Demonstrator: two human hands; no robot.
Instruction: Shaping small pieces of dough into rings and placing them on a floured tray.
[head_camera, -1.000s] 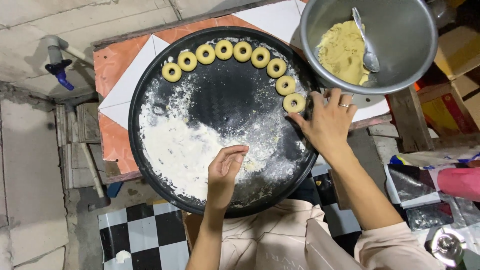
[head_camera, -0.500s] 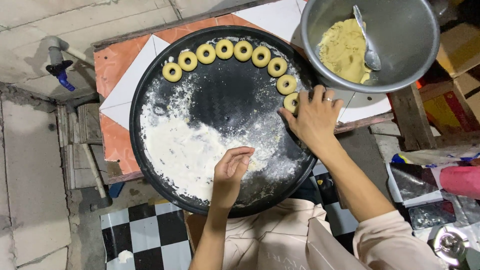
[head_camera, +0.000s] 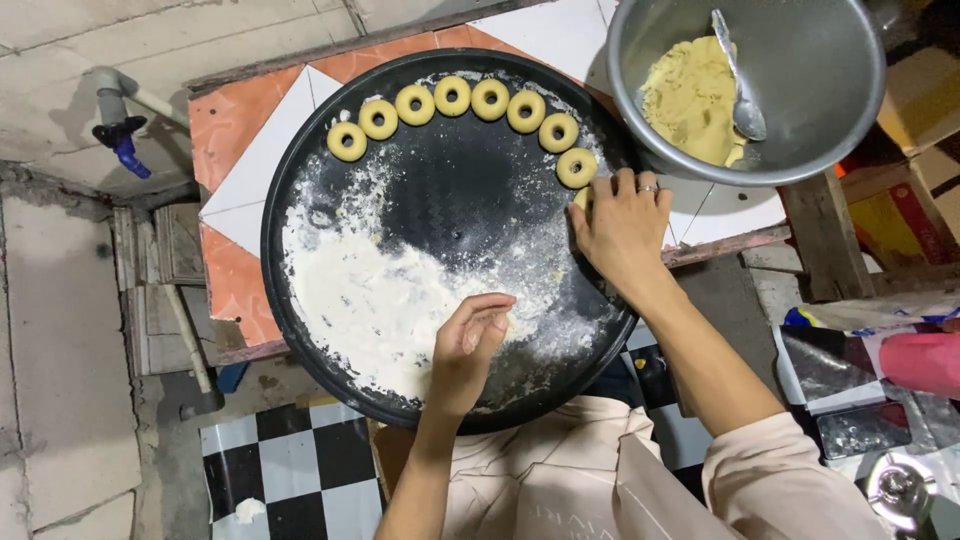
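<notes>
Both hands work on the tray (head_camera: 300, 300) at centre frame: the right hand (head_camera: 622, 228) lies flat and open at its right rim, covering a dough ring (head_camera: 581, 198), while the left hand (head_camera: 470, 340) is loosely cupped over the flour (head_camera: 370, 300), gripping nothing visible. Seven rings (head_camera: 452, 96) arc along the tray's top. Upper right, a bowl (head_camera: 830, 90) holds dough (head_camera: 690, 95) and a spoon (head_camera: 742, 95).

Seven dough rings (head_camera: 452, 97) lie in an arc beyond the two hands, with an eighth mostly hidden under the right hand (head_camera: 622, 228). One round black tray (head_camera: 300, 345) lies beneath both hands. One steel bowl (head_camera: 820, 90) with one spoon (head_camera: 740, 85) sits beyond the right hand.
</notes>
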